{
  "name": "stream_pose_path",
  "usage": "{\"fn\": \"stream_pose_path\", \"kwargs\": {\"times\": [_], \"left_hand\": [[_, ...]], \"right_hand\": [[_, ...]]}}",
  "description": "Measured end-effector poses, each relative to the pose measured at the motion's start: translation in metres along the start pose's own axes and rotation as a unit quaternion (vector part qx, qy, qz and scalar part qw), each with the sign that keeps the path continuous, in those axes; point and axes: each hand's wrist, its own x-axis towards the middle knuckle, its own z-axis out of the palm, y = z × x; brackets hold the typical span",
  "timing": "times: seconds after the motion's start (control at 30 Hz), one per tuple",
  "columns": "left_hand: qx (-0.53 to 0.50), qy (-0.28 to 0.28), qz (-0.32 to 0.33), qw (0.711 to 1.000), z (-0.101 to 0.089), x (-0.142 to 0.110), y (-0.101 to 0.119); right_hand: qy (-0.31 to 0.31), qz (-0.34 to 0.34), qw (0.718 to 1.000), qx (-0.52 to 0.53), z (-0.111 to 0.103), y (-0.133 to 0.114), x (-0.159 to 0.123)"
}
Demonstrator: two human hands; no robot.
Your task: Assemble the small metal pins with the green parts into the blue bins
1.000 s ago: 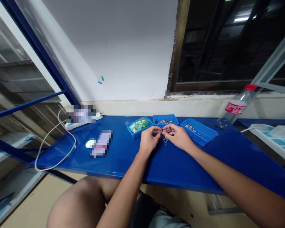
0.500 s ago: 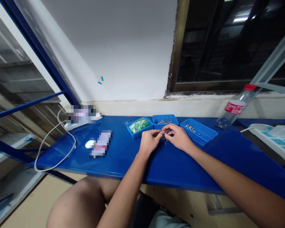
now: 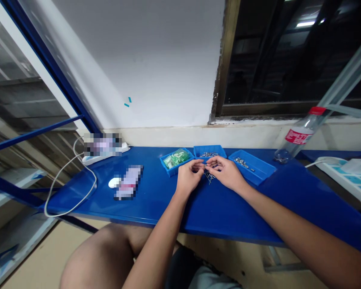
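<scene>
While both hands meet over the blue table [image 3: 156,200], the left hand [image 3: 189,176] and right hand [image 3: 225,173] pinch small metal pins [image 3: 209,176] between narrow fingertips, just in front of the middle blue tray [image 3: 209,149]. Which pin each hand holds is too small to tell. Loose pins lie beneath.

Dim, bluish, edges bowed (perhaps slightly soft).
</scene>
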Motion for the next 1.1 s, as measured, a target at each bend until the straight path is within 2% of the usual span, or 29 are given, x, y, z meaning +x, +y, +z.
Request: {"fn": "stream_pose_path", "kwargs": {"times": [0.2, 0.37, 0.5, 0.57, 0.67, 0.8, 0.97, 1.03, 1.1], "left_hand": [[-0.07, -0.014, 0.0, 0.997, 0.001, 0.001, -0.001], [-0.084, -0.024, 0.01, 0.996, 0.001, 0.0, -0.003], [0.022, -0.042, 0.056, 0.997, 0.0, -0.003, 0.004], [0.105, -0.069, 0.094, 0.988, 0.0, -0.004, 0.006], [0.185, -0.115, 0.132, 0.967, 0.001, -0.006, 0.006], [0.222, -0.15, 0.122, 0.956, 0.003, -0.006, 0.0], [0.225, -0.152, 0.121, 0.955, 0.002, -0.005, -0.004], [0.229, -0.15, 0.12, 0.954, 0.002, -0.004, -0.003], [0.232, -0.148, 0.114, 0.955, 0.001, -0.004, -0.001]], "right_hand": [[0.011, -0.011, 1.0, -0.005, -0.002, -0.002, 0.0], [0.016, -0.042, 0.998, -0.047, -0.002, -0.006, 0.0], [0.011, -0.09, 0.988, -0.125, -0.007, -0.014, 0.0], [0.016, -0.111, 0.977, -0.182, -0.013, -0.018, 0.001], [0.061, -0.124, 0.95, -0.282, -0.031, -0.016, 0.006], [0.118, -0.087, 0.904, -0.401, -0.06, -0.001, 0.011], [0.131, 0.009, 0.863, -0.489, -0.08, 0.014, 0.008], [0.128, 0.025, 0.855, -0.501, -0.081, 0.015, 0.008], [0.119, 0.004, 0.861, -0.495, -0.079, 0.012, 0.009]]}}
